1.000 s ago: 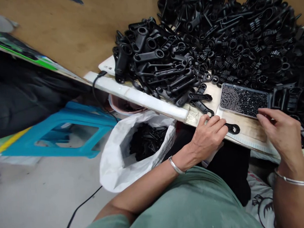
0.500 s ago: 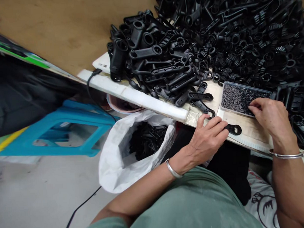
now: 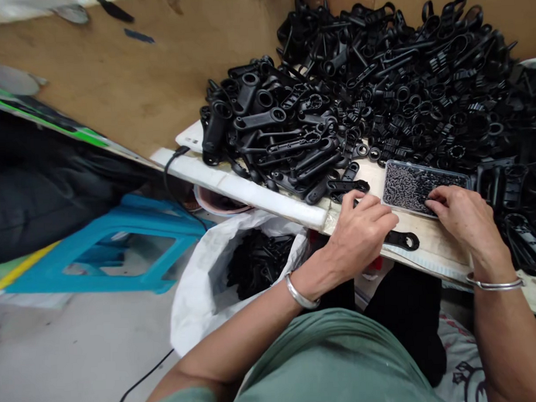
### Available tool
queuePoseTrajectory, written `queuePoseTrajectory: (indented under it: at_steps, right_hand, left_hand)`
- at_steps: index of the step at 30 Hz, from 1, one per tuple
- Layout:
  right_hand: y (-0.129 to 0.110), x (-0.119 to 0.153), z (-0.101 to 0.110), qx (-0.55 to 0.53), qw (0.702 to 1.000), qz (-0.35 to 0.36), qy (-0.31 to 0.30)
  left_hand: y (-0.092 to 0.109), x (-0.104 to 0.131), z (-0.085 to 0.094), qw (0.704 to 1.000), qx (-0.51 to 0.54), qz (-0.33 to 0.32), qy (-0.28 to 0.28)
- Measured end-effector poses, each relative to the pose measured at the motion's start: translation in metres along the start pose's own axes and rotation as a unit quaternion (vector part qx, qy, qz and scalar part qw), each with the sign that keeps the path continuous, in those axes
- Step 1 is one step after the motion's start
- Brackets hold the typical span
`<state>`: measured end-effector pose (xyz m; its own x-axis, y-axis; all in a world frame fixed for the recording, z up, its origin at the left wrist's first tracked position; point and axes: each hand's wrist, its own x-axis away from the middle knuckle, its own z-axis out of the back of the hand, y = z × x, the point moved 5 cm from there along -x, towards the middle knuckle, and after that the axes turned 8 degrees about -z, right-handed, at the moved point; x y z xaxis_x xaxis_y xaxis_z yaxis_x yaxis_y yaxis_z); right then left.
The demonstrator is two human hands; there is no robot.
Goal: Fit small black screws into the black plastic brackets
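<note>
My right hand [image 3: 464, 214] is at the near right side of a shallow clear plastic box [image 3: 384, 198]. Its thumb and forefinger are pinched together among tiny dark pieces, too small to tell apart; any piece between the fingertips is hidden. Palm down at the table's front edge, my left hand [image 3: 361, 227] has its fingers bent and apart, with no visible grip. A black plastic arm-shaped part [image 3: 403, 241] with a ring end lies just beside and partly under its fingers. Beyond the left fingertips lie several similar black parts [image 3: 349, 186].
A large heap of black plastic parts [image 3: 400, 102] covers the back of the table, with longer pieces [image 3: 522, 239] at the right. Below the white table edge [image 3: 250, 190] stands a white sack [image 3: 196, 303] of black pieces. A blue stool [image 3: 90, 277] is at the left.
The view has tilted up slightly. My left hand has shifted a little away from me, uncovering more of the arm-shaped part. My right hand stays pinched at the box.
</note>
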<state>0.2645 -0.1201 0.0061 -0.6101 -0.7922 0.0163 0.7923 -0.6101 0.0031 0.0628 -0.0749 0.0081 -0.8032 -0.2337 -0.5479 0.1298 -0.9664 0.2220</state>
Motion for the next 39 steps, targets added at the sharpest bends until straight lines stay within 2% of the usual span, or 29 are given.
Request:
queuePoseTrajectory:
  at_steps: [5, 10, 15, 18, 21, 26, 29, 31, 33, 36, 39]
  right_hand:
    - [0.008, 0.005, -0.002, -0.079, 0.992, 0.067, 0.069]
    - [0.01, 0.009, -0.001, -0.153, 0.973, 0.121, 0.123]
    - [0.013, 0.016, 0.008, -0.233, 0.951, 0.125, 0.16]
    - [0.017, 0.022, 0.011, -0.273, 0.944, 0.096, 0.156]
    - [0.021, 0.026, 0.011, -0.316, 0.938, 0.061, 0.127]
    - [0.024, 0.029, 0.008, -0.401, 0.914, 0.014, 0.068]
    - [0.025, 0.031, 0.003, -0.466, 0.884, -0.005, 0.041]
    - [0.025, 0.033, -0.001, -0.506, 0.862, -0.014, 0.025]
    - [0.023, 0.036, -0.004, -0.548, 0.836, -0.019, 0.01]
    - [0.016, 0.043, -0.006, -0.614, 0.789, -0.024, -0.011]
    - [0.005, 0.049, -0.004, -0.668, 0.743, -0.035, -0.02]
  left_hand:
    - [-0.015, -0.029, -0.006, 0.996, -0.038, -0.017, -0.084]
    - [-0.023, -0.054, -0.023, 0.993, -0.065, -0.061, -0.083]
    - [-0.021, -0.069, -0.039, 0.984, -0.088, -0.073, -0.133]
    - [-0.019, -0.071, -0.041, 0.983, -0.088, -0.077, -0.138]
    - [-0.022, -0.071, -0.04, 0.988, -0.057, -0.07, -0.126]
    - [-0.031, -0.073, -0.036, 0.991, 0.033, 0.005, -0.131]
    - [-0.035, -0.073, -0.031, 0.986, 0.124, 0.056, -0.096]
    - [-0.038, -0.07, -0.027, 0.971, 0.214, 0.096, -0.052]
    - [-0.04, -0.065, -0.025, 0.943, 0.304, 0.132, -0.008]
    - [-0.038, -0.055, -0.027, 0.885, 0.429, 0.176, 0.036]
    - [-0.032, -0.046, -0.03, 0.815, 0.536, 0.211, 0.067]
